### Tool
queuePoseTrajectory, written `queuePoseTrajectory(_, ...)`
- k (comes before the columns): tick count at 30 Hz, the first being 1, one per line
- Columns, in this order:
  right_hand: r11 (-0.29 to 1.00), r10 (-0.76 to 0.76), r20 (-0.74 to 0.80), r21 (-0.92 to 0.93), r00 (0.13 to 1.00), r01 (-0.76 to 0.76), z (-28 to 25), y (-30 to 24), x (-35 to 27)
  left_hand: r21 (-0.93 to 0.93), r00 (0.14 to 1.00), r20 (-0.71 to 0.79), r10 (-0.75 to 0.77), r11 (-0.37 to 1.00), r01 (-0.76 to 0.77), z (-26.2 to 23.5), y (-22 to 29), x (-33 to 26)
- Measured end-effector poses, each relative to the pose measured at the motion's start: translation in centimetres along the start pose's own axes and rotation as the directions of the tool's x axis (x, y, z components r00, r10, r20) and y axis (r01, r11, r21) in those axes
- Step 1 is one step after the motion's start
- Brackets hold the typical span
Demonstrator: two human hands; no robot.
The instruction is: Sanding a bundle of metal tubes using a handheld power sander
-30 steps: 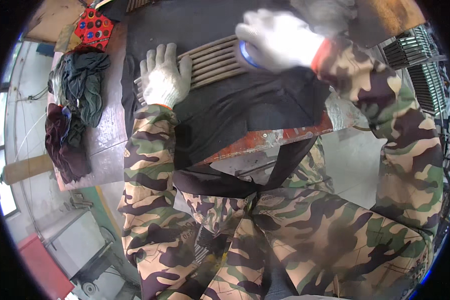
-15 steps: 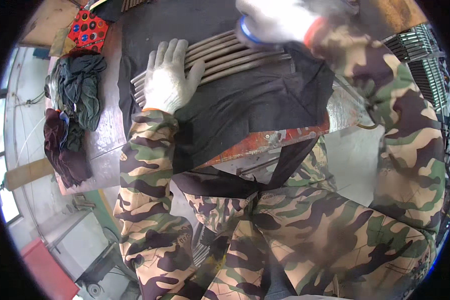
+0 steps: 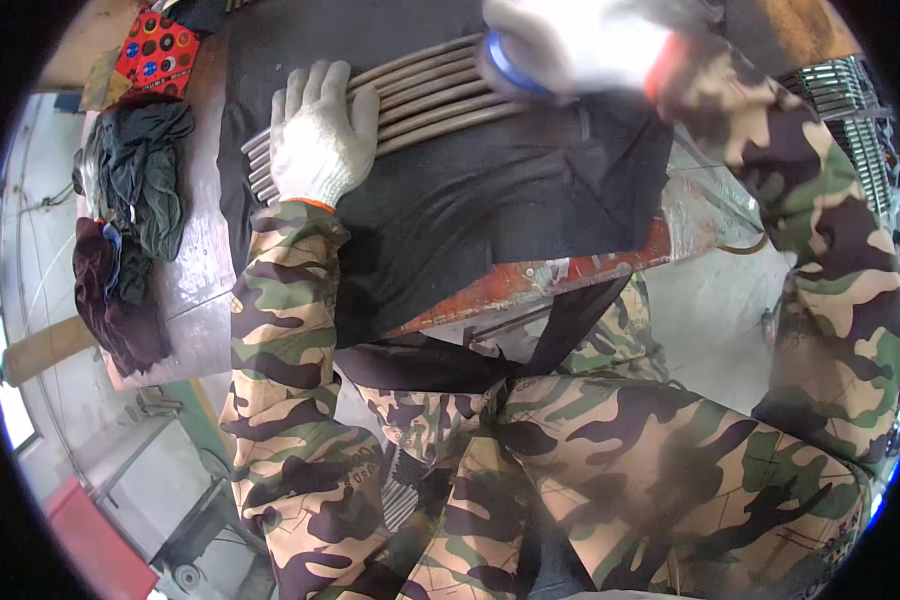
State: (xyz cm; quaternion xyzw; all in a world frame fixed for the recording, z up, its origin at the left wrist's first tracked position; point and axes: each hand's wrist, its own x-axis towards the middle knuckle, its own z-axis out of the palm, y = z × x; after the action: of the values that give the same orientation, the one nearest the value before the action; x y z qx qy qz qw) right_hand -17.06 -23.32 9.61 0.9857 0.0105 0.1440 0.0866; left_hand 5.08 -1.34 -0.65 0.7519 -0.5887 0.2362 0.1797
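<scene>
Several long grey metal rods (image 3: 440, 95) lie side by side on a black cloth (image 3: 450, 220) spread over the bench. My left hand (image 3: 317, 140), in a white knit glove with an orange cuff, rests flat across the rods near their left ends, fingers stretched out. Over the far right part of the rods is my right hand (image 3: 610, 45), also white-gloved and smeared by motion. Beneath it a white thing with a blue edge (image 3: 512, 68) shows against the rods; its kind is unclear. The right fingers and the rods' right ends are hidden there.
Crumpled dark rags (image 3: 142, 180) lie at the bench's left side, with a red patterned box (image 3: 157, 55) behind them. Stacked metal rods (image 3: 860, 150) stand at the far right. The bench's red front edge (image 3: 530, 280) is close to my lap.
My right hand and the blue-edged thing have moved slightly to the right along the rods. My left hand stays flat on them. The whole view has shifted a little.
</scene>
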Motion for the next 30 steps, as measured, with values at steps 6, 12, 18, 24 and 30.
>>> queuePoseTrajectory(6,0.997,-0.004,0.041,0.079,0.999,0.001,-1.5,-1.6,-1.1,-0.018,0.999,-0.021,0.025,1.0,-0.025,-0.7,0.6,0.9)
queuePoseTrajectory(12,0.993,0.119,0.079,-0.022,0.99,-0.118,1.7,0.9,0.4,-0.053,0.999,-0.002,0.046,0.998,-0.046,0.5,1.5,-0.2)
queuePoseTrajectory(18,0.998,0.031,0.08,0.06,0.996,-0.036,-1.4,-2.2,-1.0,-0.166,0.991,0.133,-0.029,0.985,0.051,-1.1,1.6,-0.9)
queuePoseTrajectory(24,0.999,-0.005,0.046,0.035,0.999,0.003,1.7,-1.3,1.3,-0.108,0.993,-0.04,-0.11,0.989,0.105,-1.3,-0.4,-1.1)
queuePoseTrajectory(30,0.996,0.088,0.149,-0.024,0.985,-0.085,2.0,-1.2,1.6,-0.202,0.991,0.039,-0.129,0.97,0.135,0.1,1.8,0.2)
